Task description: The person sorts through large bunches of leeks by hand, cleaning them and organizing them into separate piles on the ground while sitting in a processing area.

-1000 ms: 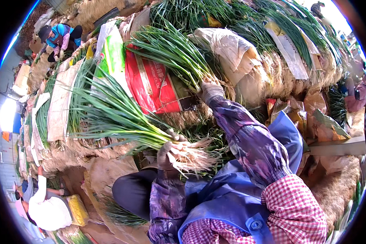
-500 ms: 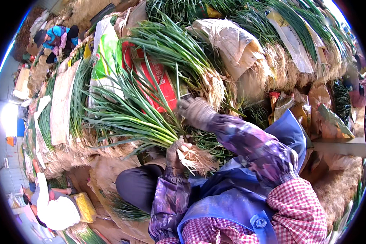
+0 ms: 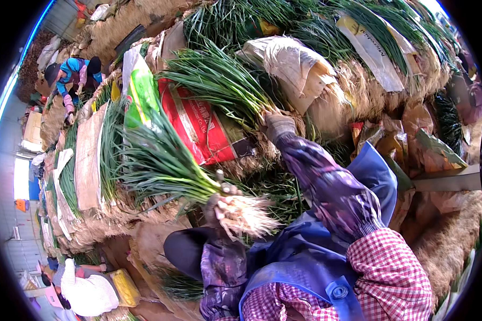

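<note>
My left hand [image 3: 214, 207], in a dirty glove, is closed round a bunch of green onions [image 3: 171, 166] just above its pale roots. The leaves fan out to the upper left, and the roots [image 3: 249, 215] point right over my lap. Farther off, my gloved right hand [image 3: 279, 126] is closed at the root end of a second, loose heap of green onions [image 3: 219, 85]. Its fingertips are partly hidden among the stems. That heap lies across a red printed sack [image 3: 195, 120] and beside a beige sack [image 3: 292, 64].
Stacked green onions with roots outward [image 3: 369, 80] run along the far side. A green-and-white bag [image 3: 140, 88] lies left of the red sack. Two people, one in blue [image 3: 72, 72] and one in white [image 3: 88, 291], work at the left. A blue apron [image 3: 305, 267] covers my lap.
My right hand has moved away from the held bunch, up to the roots of the loose heap. The left hand's bunch has shifted slightly left and down, baring more of the red sack.
</note>
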Available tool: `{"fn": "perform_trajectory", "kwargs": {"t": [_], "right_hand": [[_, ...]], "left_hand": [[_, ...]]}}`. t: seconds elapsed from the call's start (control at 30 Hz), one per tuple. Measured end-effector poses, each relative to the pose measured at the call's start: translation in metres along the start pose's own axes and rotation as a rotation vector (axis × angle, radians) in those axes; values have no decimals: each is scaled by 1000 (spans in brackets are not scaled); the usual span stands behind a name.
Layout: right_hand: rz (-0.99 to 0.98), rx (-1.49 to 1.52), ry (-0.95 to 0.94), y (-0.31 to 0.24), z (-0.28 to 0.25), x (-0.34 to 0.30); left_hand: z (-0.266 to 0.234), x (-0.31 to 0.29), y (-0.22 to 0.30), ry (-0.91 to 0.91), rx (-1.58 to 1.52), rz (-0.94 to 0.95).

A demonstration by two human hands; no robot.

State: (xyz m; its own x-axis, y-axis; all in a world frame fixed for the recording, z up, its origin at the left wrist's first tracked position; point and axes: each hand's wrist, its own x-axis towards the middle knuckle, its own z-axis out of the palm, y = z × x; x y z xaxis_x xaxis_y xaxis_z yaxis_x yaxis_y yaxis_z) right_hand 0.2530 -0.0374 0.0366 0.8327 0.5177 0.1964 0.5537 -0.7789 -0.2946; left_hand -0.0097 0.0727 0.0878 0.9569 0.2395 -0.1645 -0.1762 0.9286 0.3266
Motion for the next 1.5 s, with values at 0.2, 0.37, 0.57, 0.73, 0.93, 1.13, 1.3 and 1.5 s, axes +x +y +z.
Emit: {"fn": "perform_trajectory", "kwargs": {"t": [0.2, 0.37, 0.57, 0.73, 0.93, 1.13, 1.3, 1.5], "right_hand": [[-276, -23, -553, -82, -65, -64], [-470, 373, -949, -75, -75, -82], [68, 1549, -931, -94, -29, -63], [-3, 1357, -925, -119, -12, -78], [-565, -169, -953, -58, -5, -114], [-54, 907, -1154, -82, -40, -97], [-162, 1168, -1003, -105, -20, -111], [-218, 18, -807, -34, 3, -105]], "left_hand": [[-41, -17, 3, 284, 92, -122], [-10, -8, 4, 523, 298, -130], [-2, -30, 2, 261, -3, -79], [-5, -34, 12, 227, -113, -233], [-13, -45, 13, 103, -177, -171], [-16, -54, 17, 112, -110, -166], [3, -54, 21, 175, -47, -207], [18, -63, 17, -49, -18, 91]]}}
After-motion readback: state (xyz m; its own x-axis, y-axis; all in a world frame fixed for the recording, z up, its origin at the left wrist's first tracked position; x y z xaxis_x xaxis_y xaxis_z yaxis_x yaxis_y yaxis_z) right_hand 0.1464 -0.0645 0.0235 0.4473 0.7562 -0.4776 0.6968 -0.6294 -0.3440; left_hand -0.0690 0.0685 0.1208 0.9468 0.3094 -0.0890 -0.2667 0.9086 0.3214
